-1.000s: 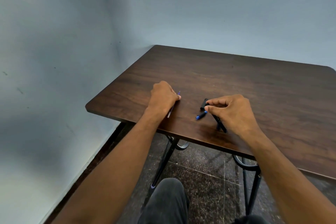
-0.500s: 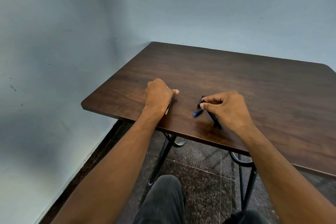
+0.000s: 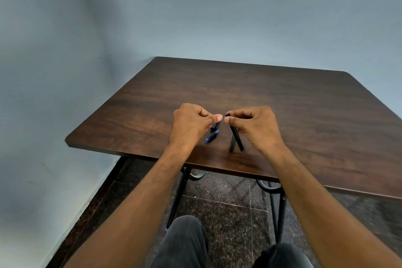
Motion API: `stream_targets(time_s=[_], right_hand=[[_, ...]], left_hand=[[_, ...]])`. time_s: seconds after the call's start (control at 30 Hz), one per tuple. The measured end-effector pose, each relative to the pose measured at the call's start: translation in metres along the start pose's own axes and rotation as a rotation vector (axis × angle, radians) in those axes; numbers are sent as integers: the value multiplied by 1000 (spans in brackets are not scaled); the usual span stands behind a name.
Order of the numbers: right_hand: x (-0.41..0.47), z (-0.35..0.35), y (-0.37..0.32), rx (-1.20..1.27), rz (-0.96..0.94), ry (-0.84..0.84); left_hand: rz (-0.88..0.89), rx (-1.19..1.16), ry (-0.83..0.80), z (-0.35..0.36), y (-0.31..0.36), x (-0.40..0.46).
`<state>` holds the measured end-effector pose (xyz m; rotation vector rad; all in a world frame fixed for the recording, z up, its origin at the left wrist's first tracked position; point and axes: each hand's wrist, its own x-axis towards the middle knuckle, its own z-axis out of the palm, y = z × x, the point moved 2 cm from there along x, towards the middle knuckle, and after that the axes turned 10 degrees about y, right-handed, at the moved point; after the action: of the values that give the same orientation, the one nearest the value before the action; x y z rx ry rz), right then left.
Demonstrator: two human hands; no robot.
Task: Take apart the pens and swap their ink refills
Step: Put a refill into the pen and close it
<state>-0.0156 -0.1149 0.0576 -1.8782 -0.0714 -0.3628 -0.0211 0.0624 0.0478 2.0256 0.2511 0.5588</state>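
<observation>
Here the brown table (image 3: 282,104) carries everything near its front edge, close to my body, so my forearms can hang over the rim while I work. My left hand (image 3: 189,124) and right hand (image 3: 256,126) sit side by side above it, thumbs nearly meeting. The right curls its fingers round the black pen barrel (image 3: 236,135), pinched at the top and slanting down toward me with its lower end over the wood, open mouth toward the left hand, I judge, to take a refill. The left is curled too, and seems to pinch something thin at its thumb tip; I cannot tell what. Just below that thumb lies a short black piece (image 3: 215,126), and beside it a small blue piece (image 3: 211,137), both loose on the wood, untouched.
</observation>
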Motion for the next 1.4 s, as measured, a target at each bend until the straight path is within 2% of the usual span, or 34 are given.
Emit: stream_targets(time_s=[0.2,0.27,0.6,0.7,0.83,0.93,1.07,1.2,1.4], right_hand=[[1,-10,5,124,96,56],[0,-13,7,174,132,63],[-5,-28,10,429,290,110],[-5,-33,10,531,375,102],[-3,-45,12,544,382,42],[3,-60,22,390,361,144],[10,-74,41,-14,310,283],[14,-69,48,-294,322,221],[23,-61,46,-437,312,189]], left_hand=[[-67,-179,-183,18,8,-13],[-75,-220,-200,21,10,-17],[-3,-214,-184,36,26,-33],[76,-131,-117,39,31,-38],[139,-65,-70,42,38,-42],[185,-1,-59,41,40,-41],[204,64,-70,42,40,-40],[189,76,-100,46,37,-42],[213,47,-104,48,35,-46]])
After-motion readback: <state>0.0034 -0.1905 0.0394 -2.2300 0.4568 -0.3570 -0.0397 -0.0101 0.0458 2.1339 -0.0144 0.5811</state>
